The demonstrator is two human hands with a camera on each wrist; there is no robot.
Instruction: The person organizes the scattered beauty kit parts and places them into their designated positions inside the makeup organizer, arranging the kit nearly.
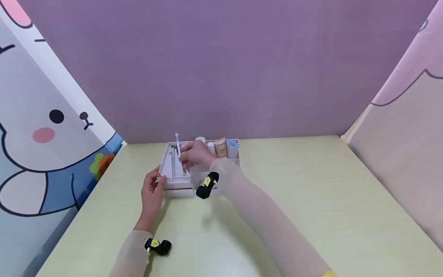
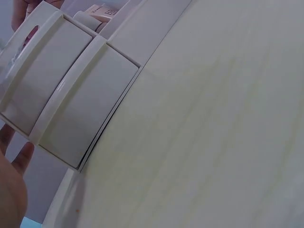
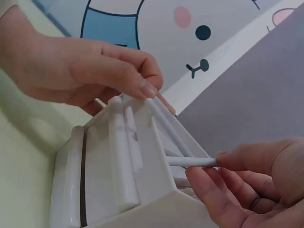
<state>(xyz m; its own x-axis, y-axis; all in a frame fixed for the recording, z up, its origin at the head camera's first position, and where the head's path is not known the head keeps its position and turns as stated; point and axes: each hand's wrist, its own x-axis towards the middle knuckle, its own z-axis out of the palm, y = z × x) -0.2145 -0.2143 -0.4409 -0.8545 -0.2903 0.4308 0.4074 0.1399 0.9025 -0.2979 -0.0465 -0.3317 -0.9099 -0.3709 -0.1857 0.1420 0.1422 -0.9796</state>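
Note:
A white desktop drawer organizer (image 1: 178,193) stands on the table. My left hand (image 1: 152,186) grips its front left corner, thumb at the top rim and fingers along the side. Over the left compartment, my right hand (image 1: 197,154) pinches a slim white stick (image 3: 192,161) between thumb and index finger. Its rounded tip rises above the organizer's back rim in the head view, and its lower end is inside the compartment. A second slim white stick (image 3: 171,126) leans in the same compartment. Two drawer fronts (image 2: 90,104) with curved handles show in the left wrist view.
In the organizer's back right part stand a beige tube (image 1: 220,147), a blue and white tube (image 1: 232,148) and white-capped containers (image 1: 210,146). The pale wooden table (image 1: 294,200) reaches back to a purple wall (image 1: 242,69). Cartoon-printed panels (image 1: 41,154) flank it.

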